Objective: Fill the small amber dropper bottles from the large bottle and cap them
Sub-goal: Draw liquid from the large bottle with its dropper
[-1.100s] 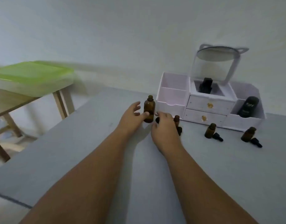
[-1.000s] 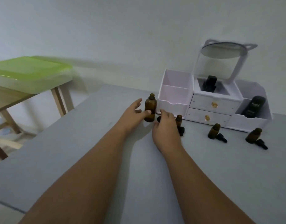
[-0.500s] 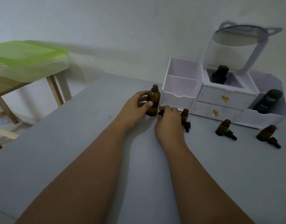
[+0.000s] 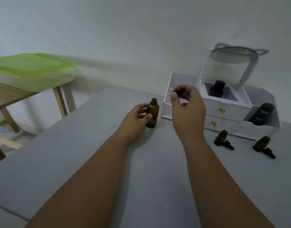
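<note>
While most of the view is taken up by a flat grey tabletop (image 4: 75, 162), a light wooden side table (image 4: 10, 99) is seen at the far left, and a translucent plastic box with a lime-green lid (image 4: 33, 69) is carried on it. At the back right of the grey tabletop a white plastic organiser with two small drawers (image 4: 256, 129) is set against the wall, with a round tilted mirror (image 4: 231, 55) mounted above it. A black tube with pale lettering (image 4: 262, 114) is leaned in its right compartment, and a black blocky item (image 4: 217, 88) sits in its middle one. Two bare forearms are stretched across the table. The left hand (image 4: 138, 119) is wrapped round a large amber glass bottle (image 4: 152, 115), which stands upright on the table just left of the organiser with its mouth uncapped; the thumb is laid across its front. The right hand (image 4: 187, 109) is held above the table in front of the organiser, and a black rubber dropper cap (image 4: 178, 92) is pinched between its thumb and fingertips. A faint clear pipette slants from it toward the large bottle's neck, though contact cannot be judged. Near the right edge, two small amber dropper bottles (image 4: 221, 138) (image 4: 261, 143) stand uncapped, well apart from both hands, each with a black dropper cap (image 4: 228, 144) (image 4: 269, 153) lying just beside it.
</note>
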